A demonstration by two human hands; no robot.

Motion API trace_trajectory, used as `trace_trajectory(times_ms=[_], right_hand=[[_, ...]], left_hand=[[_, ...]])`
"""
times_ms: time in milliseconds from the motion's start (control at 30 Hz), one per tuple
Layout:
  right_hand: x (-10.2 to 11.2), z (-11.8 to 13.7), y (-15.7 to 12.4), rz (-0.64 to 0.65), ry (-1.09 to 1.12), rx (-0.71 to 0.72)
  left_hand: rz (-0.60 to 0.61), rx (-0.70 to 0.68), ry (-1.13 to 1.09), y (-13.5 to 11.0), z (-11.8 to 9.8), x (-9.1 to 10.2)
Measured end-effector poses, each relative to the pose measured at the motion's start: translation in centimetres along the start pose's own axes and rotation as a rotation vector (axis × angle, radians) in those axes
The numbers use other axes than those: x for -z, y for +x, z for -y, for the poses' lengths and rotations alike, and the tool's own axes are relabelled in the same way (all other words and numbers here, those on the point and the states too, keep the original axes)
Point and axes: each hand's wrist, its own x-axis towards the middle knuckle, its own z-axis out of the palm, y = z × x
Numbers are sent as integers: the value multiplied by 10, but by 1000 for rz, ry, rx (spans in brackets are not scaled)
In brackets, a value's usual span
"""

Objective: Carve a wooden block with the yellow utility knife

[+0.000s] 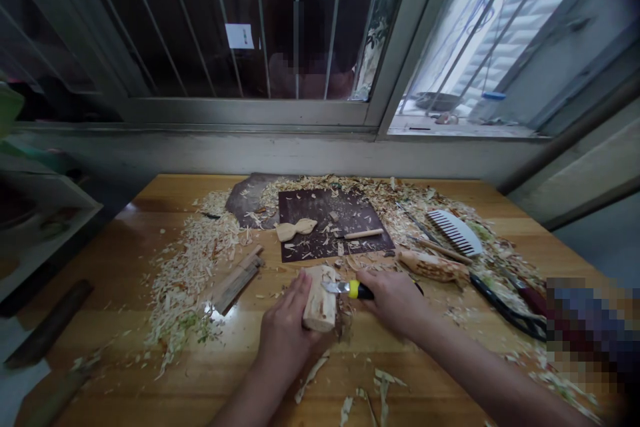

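In the middle of the table a pale, bark-stripped block of wood (pixel 319 307) stands tilted, with its cut end toward me. My left hand (pixel 290 313) is closed around its left side. My right hand (pixel 393 297) grips the black handle of a utility knife (pixel 354 289) with a yellow collar. The knife's blade points left and its tip touches the upper face of the block. Just beyond lies a dark brown sheet (pixel 305 250), bearing a carved wooden piece (pixel 296 229) with a narrow waist and a thin tool with a wooden handle (pixel 364 234).
Wood shavings (pixel 193 260) ring the work area. A split wood piece (pixel 235 280) lies left; a partly peeled stick (pixel 433 267), a white comb (pixel 455 232) and a black-handled tool (pixel 507 307) lie right. A dark branch (pixel 50 323) is at far left. A barred window (pixel 250 110) stands behind.
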Motion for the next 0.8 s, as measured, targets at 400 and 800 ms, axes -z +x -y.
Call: trace_trajectory(times_ms=[400,800], right_hand=[[-6,3,-4,-11,32,15],[1,3,-5,32,13,22]], left_hand=[[-21,-45,25,2,-1,0],[1,-13,-24,2,-2,3]])
